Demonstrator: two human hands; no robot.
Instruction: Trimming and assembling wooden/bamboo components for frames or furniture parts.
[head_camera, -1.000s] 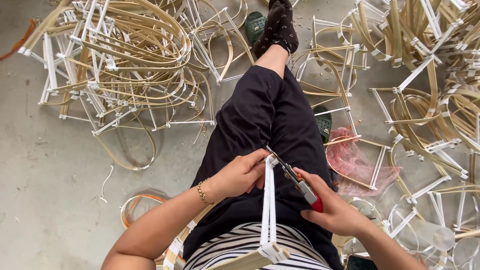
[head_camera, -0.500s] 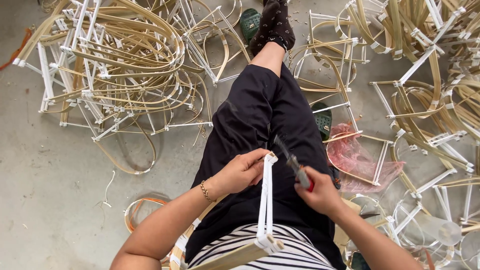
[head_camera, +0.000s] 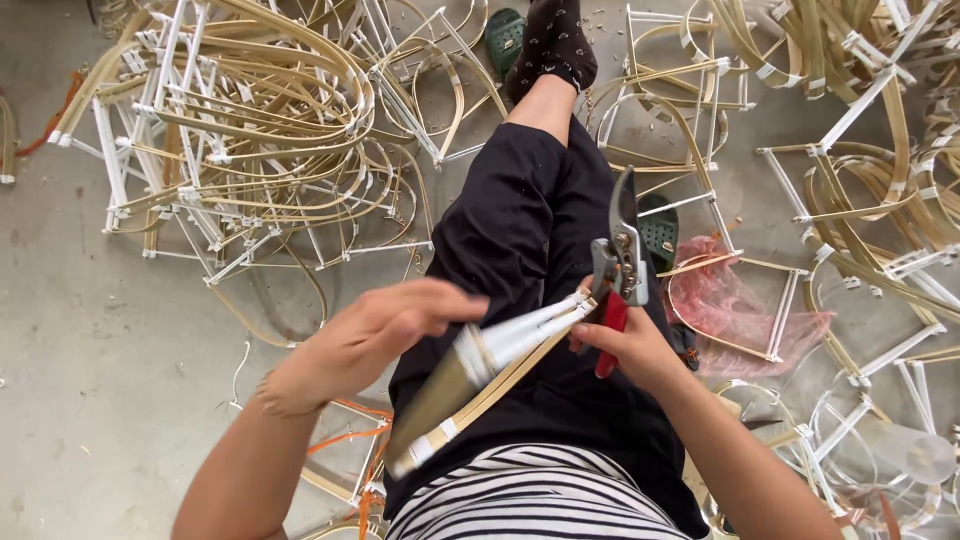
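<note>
A grey concrete floor (head_camera: 110, 330) spreads under me, littered with heaps of bent bamboo work. My right hand (head_camera: 625, 345) has its grip closed around the red handles of a pair of pruning shears (head_camera: 622, 262), whose grey blades stand up and away from me, above my lap. Just beside it, touching the shears' lower end, is the white-wrapped tip of a bamboo frame piece (head_camera: 480, 375), a bundle of tan strips with white bindings that slants down across my black trousers (head_camera: 520, 230) toward my striped shirt (head_camera: 540, 500). My left hand (head_camera: 375, 335) lies over the upper side of that piece with fingers stretched out flat, resting on it rather than wrapped round it. My leg runs forward to a dark sock (head_camera: 555, 40). To the left lies a big tangle of bamboo frames (head_camera: 240, 140); to the right are more frames (head_camera: 860, 170), with a pink plastic bag (head_camera: 745, 310) and a green sandal (head_camera: 658, 228) close to my thigh.
</note>
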